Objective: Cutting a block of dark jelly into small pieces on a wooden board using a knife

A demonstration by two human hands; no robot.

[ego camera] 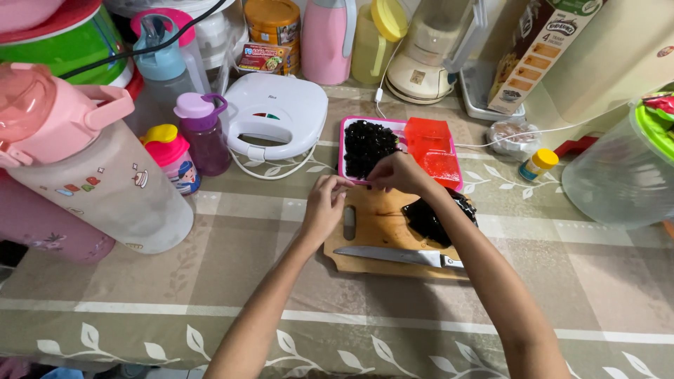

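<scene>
My left hand (324, 203) and my right hand (394, 173) meet at the far edge of a wooden cutting board (372, 224), fingers pinched together by the rim of a pink tray (342, 147). What the fingertips hold is too small to see. The tray carries a heap of small black jelly cubes (366, 146) and a red jelly slab (431, 144). A dark block of black jelly (425, 217) lies on the board's right side, partly under my right forearm. A knife (397, 256) rests flat along the board's near edge.
A white sandwich maker (276, 112) sits left of the tray. Bottles stand at the left: a large pink-lidded one (84, 165), a purple one (202, 133). A blender (425, 52), a carton (537, 49), a clear jug (621, 168) and a small yellow-capped bottle (538, 164) line the back and right.
</scene>
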